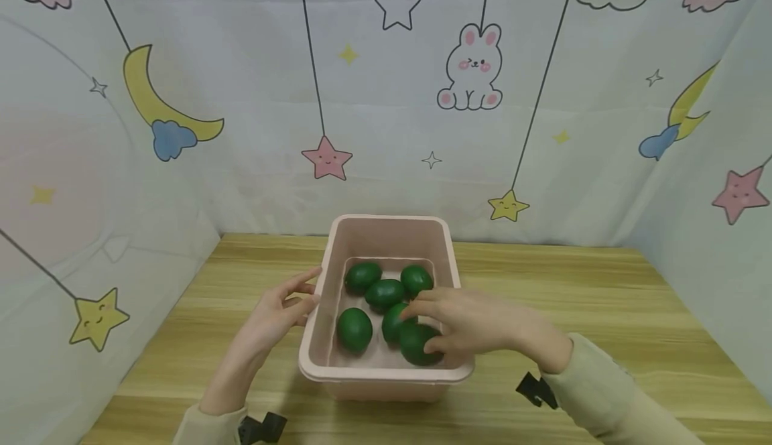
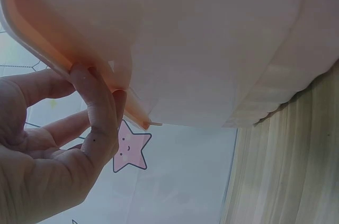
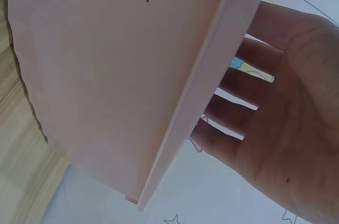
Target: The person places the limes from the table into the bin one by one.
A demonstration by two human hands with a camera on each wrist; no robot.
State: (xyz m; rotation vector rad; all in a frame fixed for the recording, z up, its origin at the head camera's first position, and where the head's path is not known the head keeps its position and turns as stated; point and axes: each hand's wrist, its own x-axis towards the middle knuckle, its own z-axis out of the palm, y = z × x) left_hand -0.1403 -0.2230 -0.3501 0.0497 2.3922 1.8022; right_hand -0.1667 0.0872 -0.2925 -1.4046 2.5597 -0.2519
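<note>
A pale pink plastic bin holds several dark green, glossy lime-like fruits, among them one at the near left and one in the middle. My left hand holds the bin's left rim; in the left wrist view its curled fingers meet the rim's edge. Over the right rim reaches my right hand, its fingers spread above the near-right fruit, thumb touching it. The right wrist view shows the fingers extending past the rim, with their tips hidden behind the bin wall.
The bin stands on a wood-grain table. A white curtain printed with stars, moons and bunnies rises behind the table and along both sides. Small black pieces sit at both sleeve cuffs.
</note>
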